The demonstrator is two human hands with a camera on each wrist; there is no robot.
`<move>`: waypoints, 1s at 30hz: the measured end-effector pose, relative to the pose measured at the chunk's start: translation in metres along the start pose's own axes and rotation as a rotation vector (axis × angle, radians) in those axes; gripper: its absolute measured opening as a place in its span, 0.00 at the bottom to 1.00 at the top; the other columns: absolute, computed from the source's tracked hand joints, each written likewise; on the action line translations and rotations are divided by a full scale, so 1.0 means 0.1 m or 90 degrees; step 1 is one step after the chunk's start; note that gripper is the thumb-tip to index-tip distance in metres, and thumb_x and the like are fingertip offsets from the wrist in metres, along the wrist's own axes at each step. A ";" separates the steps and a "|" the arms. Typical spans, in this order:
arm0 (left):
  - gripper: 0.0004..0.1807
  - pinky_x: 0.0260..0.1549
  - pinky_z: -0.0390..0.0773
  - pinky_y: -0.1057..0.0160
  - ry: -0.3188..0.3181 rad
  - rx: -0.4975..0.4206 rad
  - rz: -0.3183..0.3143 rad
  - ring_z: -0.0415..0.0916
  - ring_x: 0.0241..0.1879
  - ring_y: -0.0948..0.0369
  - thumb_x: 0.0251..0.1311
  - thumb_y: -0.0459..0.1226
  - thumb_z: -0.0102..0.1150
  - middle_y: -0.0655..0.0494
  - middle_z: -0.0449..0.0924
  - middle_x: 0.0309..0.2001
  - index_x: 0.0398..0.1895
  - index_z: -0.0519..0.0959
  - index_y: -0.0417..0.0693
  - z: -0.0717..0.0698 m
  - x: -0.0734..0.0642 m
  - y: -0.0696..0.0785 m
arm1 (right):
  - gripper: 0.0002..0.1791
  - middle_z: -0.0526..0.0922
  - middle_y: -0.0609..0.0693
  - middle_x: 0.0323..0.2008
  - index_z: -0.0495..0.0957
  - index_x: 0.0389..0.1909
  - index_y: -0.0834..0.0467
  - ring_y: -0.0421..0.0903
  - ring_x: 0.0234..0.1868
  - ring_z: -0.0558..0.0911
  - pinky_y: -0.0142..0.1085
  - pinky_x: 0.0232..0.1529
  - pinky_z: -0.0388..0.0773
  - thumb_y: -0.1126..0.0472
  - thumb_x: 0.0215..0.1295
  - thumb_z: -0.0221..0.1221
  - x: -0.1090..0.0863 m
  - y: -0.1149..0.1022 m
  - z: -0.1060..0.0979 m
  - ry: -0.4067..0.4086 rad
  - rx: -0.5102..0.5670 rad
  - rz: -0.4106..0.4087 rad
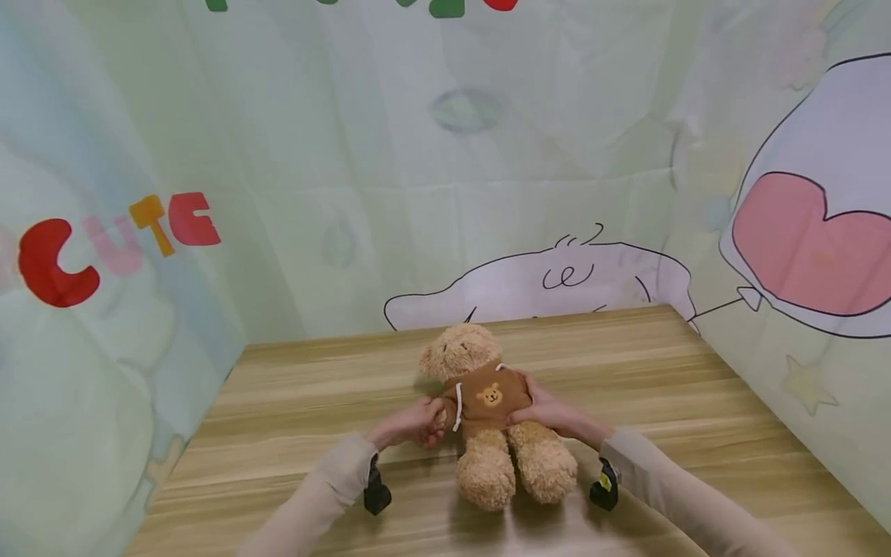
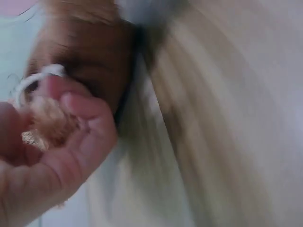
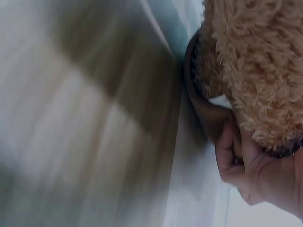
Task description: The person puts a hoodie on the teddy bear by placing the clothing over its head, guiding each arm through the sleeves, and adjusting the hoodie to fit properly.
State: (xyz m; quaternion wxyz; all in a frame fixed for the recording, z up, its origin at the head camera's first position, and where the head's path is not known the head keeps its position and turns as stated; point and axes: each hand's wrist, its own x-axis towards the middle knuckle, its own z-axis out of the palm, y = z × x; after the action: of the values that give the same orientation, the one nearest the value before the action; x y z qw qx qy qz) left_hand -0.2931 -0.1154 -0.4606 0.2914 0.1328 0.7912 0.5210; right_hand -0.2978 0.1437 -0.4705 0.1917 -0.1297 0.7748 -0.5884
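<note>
A fluffy tan teddy bear (image 1: 487,464) wears a brown hooded top (image 1: 480,406) with white drawstrings and a small bear face on its front. Its head tips to the left, and its legs point toward me over the table. My left hand (image 1: 418,422) grips the bear's arm at the paw; in the left wrist view, tan fur (image 2: 54,123) pokes out between the curled fingers. On the other side, my right hand (image 1: 553,414) holds the bear's side by the top. Bent fingers pinch brown cloth (image 3: 208,116) beside the fur in the right wrist view.
The wood-grain table (image 1: 313,387) spreads around the bear on all sides. Behind it hangs a pale printed curtain (image 1: 383,155) with cartoon drawings, meeting the back edge; similar cloth lines both sides. Each wrist carries a black camera mount (image 1: 377,489).
</note>
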 end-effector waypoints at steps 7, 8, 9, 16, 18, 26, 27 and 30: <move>0.18 0.15 0.66 0.69 -0.014 0.075 0.049 0.56 0.14 0.67 0.60 0.34 0.46 0.61 0.59 0.13 0.11 0.60 0.48 -0.09 -0.01 -0.05 | 0.51 0.59 0.66 0.59 0.43 0.66 0.59 0.56 0.54 0.68 0.45 0.51 0.67 0.64 0.44 0.65 -0.03 -0.03 0.05 0.043 -0.059 -0.008; 0.18 0.15 0.63 0.68 -0.023 0.137 0.098 0.54 0.13 0.66 0.58 0.33 0.47 0.61 0.56 0.12 0.11 0.60 0.47 -0.15 0.03 -0.09 | 0.51 0.59 0.66 0.59 0.43 0.66 0.60 0.57 0.55 0.67 0.46 0.52 0.67 0.64 0.43 0.65 -0.01 -0.03 0.03 0.034 -0.070 -0.015; 0.17 0.15 0.60 0.68 -0.031 0.222 0.157 0.51 0.13 0.66 0.56 0.32 0.47 0.61 0.53 0.11 0.12 0.59 0.47 -0.20 0.03 -0.09 | 0.52 0.58 0.67 0.59 0.42 0.66 0.61 0.57 0.56 0.66 0.47 0.53 0.66 0.64 0.43 0.65 0.00 -0.04 0.01 0.021 -0.072 -0.018; 0.06 0.27 0.74 0.60 0.115 0.752 0.380 0.74 0.30 0.56 0.58 0.35 0.52 0.50 0.75 0.33 0.38 0.69 0.46 -0.48 0.21 -0.24 | 0.52 0.60 0.66 0.59 0.42 0.65 0.66 0.57 0.57 0.66 0.48 0.59 0.62 0.64 0.43 0.65 0.06 -0.06 -0.14 -0.051 -0.080 -0.023; 0.12 0.26 0.75 0.58 0.109 0.628 0.329 0.76 0.29 0.50 0.57 0.29 0.49 0.43 0.75 0.34 0.44 0.67 0.37 -0.37 0.07 -0.12 | 0.52 0.62 0.65 0.57 0.42 0.66 0.64 0.51 0.51 0.70 0.44 0.53 0.68 0.59 0.46 0.65 0.04 -0.05 -0.13 -0.057 -0.079 0.006; 0.23 0.31 0.79 0.51 0.161 -0.222 0.037 0.75 0.28 0.51 0.62 0.36 0.39 0.47 0.63 0.40 0.61 0.55 0.43 -0.14 0.08 0.01 | 0.33 0.60 0.67 0.60 0.53 0.63 0.59 0.49 0.42 0.77 0.41 0.32 0.79 0.46 0.64 0.47 0.04 0.00 -0.20 0.000 -0.001 0.082; 0.19 0.30 0.79 0.54 0.178 -0.229 0.032 0.74 0.26 0.56 0.63 0.38 0.41 0.48 0.65 0.40 0.57 0.60 0.43 -0.14 0.12 0.01 | 0.31 0.62 0.66 0.58 0.55 0.62 0.60 0.48 0.41 0.78 0.40 0.32 0.79 0.47 0.64 0.47 0.06 0.00 -0.21 0.007 0.017 0.076; 0.08 0.26 0.79 0.62 0.203 -0.228 0.055 0.71 0.21 0.66 0.61 0.35 0.48 0.55 0.74 0.32 0.40 0.65 0.39 -0.17 0.19 -0.03 | 0.30 0.73 0.60 0.49 0.57 0.61 0.64 0.42 0.34 0.79 0.34 0.32 0.77 0.52 0.64 0.50 0.10 0.01 -0.25 0.006 0.066 0.052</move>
State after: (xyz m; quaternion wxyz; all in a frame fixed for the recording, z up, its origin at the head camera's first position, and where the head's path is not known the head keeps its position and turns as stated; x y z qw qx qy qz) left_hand -0.3183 -0.1195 -0.4649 0.1594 0.0291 0.7159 0.6791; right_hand -0.3175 0.1613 -0.4669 0.2185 -0.0853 0.7489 -0.6198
